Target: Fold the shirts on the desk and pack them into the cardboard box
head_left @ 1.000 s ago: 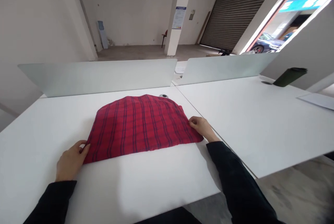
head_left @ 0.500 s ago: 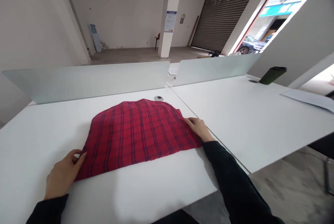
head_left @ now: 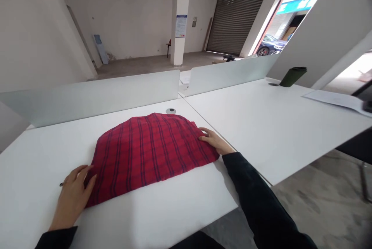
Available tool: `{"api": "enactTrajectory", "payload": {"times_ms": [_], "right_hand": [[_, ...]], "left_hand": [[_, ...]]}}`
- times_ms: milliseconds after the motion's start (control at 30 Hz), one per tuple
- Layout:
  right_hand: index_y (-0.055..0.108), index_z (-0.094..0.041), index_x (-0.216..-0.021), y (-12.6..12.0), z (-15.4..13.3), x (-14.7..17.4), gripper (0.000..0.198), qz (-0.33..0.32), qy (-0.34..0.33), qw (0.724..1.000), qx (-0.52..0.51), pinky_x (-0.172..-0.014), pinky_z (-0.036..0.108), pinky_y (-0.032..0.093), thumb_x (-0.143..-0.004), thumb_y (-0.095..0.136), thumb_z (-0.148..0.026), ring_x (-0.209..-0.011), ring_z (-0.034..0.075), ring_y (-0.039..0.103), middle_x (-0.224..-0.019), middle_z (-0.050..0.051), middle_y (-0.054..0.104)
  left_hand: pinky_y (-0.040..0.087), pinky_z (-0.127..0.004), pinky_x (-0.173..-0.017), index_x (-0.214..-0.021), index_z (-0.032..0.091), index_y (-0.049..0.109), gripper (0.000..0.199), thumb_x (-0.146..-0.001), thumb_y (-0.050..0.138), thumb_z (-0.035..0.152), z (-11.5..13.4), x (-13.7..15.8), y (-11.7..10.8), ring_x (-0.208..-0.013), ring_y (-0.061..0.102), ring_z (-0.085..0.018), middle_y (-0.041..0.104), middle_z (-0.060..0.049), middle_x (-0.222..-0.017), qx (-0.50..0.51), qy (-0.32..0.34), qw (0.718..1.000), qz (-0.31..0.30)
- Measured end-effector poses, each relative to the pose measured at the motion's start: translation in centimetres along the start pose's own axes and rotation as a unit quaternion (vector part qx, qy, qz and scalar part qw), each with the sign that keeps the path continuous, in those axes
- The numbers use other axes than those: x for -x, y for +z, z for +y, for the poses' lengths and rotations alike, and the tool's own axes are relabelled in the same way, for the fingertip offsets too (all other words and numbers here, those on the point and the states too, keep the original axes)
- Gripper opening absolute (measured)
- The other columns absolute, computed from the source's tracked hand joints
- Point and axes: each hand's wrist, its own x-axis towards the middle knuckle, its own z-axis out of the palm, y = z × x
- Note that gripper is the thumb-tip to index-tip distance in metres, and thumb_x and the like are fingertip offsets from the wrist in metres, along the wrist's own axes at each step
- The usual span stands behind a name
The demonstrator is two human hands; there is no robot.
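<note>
A folded red plaid cloth (head_left: 154, 148) with dark blue stripes lies flat on the white desk (head_left: 174, 206), its far edge rounded and its near edge fairly straight. At its left edge rests my left hand (head_left: 74, 191), fingers apart, the fingertips and thumb touching the fabric. My right hand (head_left: 215, 140) lies along the right edge, with a gap between the thumb and the outstretched fingers. Neither hand pinches the cloth. A ring-like dark item shows on a finger of the left hand.
Frosted divider panels (head_left: 110, 96) run along the back of the desk. Just behind the cloth is a round cable hole (head_left: 171, 111). On the adjoining desk to the right stand a dark green rolled object (head_left: 293, 77) and white sheets (head_left: 337, 100). A dark chair (head_left: 356, 144) is at far right.
Both hands have loosened from a pinch on the cloth's side edges, and their fingers have spread. The cloth lies in the same place on the desk; the view has turned slightly right.
</note>
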Motion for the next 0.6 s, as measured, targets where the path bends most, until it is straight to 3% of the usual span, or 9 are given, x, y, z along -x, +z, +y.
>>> {"api": "enactTrajectory", "payload": {"times_ms": [100, 233, 300, 400, 500, 600], "right_hand": [[0.046, -0.018, -0.138, 0.0, -0.2, 0.0, 0.057, 0.013, 0.027, 0.998, -0.055, -0.080, 0.032, 0.059, -0.084, 0.064, -0.020, -0.088, 0.020, 0.072, -0.103, 0.008, 0.073], [0.043, -0.018, -0.142, -0.2, 0.0, 0.0, 0.067, 0.011, 0.025, 0.994, -0.103, -0.086, 0.034, 0.058, -0.082, 0.071, -0.027, -0.094, 0.021, 0.071, -0.110, 0.009, 0.071], [0.045, -0.017, -0.139, -0.5, 0.0, 0.0, 0.066, 0.005, 0.023, 0.993, -0.114, -0.087, 0.035, 0.059, -0.081, 0.074, -0.026, -0.092, 0.021, 0.072, -0.108, 0.010, 0.071], [0.050, -0.015, -0.133, -0.7, -0.3, 0.2, 0.063, -0.023, 0.022, 0.991, -0.132, -0.084, 0.036, 0.060, -0.077, 0.077, -0.022, -0.087, 0.021, 0.072, -0.105, 0.010, 0.073], [0.056, -0.014, -0.127, -0.9, -0.7, 0.2, 0.059, -0.055, 0.009, 0.988, -0.147, -0.084, 0.035, 0.060, -0.074, 0.080, -0.022, -0.088, 0.021, 0.072, -0.104, 0.010, 0.074], [0.059, -0.014, -0.122, -1.2, -0.7, 0.0, 0.054, -0.047, 0.004, 0.987, -0.155, -0.083, 0.033, 0.060, -0.074, 0.080, -0.023, -0.089, 0.021, 0.072, -0.104, 0.010, 0.074]], "left_hand": [[0.027, -0.042, -0.120, -0.132, 0.016, 0.052, 0.054, -0.091, 0.032, 0.045, 4.6, -2.2, -0.3, -0.142, 0.037, -0.027, 0.049, -0.013, -0.145, 0.003, 0.140, 0.990, -0.022], [0.022, -0.041, -0.122, -0.143, 0.013, 0.045, 0.063, -0.095, 0.027, 0.049, 13.6, -8.0, 1.0, -0.149, 0.024, -0.025, 0.038, -0.012, -0.157, -0.009, 0.258, 0.953, -0.156], [0.026, -0.037, -0.120, -0.144, 0.014, 0.045, 0.063, -0.097, 0.023, 0.050, 17.6, -10.9, 2.7, -0.147, 0.030, -0.022, 0.044, -0.012, -0.153, -0.030, 0.214, 0.957, -0.193], [0.027, -0.048, -0.118, -0.146, 0.008, 0.041, 0.065, -0.098, 0.021, 0.047, 21.2, -13.5, 5.9, -0.147, 0.031, -0.029, 0.041, -0.020, -0.153, -0.054, 0.163, 0.972, -0.163], [0.021, -0.058, -0.118, -0.150, 0.003, 0.032, 0.066, -0.098, 0.024, 0.043, 21.9, -14.2, 8.7, -0.148, 0.024, -0.035, 0.031, -0.025, -0.157, -0.070, 0.140, 0.980, -0.119], [0.018, -0.055, -0.120, -0.152, 0.005, 0.028, 0.066, -0.099, 0.024, 0.043, 21.5, -14.0, 10.0, -0.150, 0.021, -0.032, 0.028, -0.022, -0.159, -0.077, 0.137, 0.983, -0.098]]}}
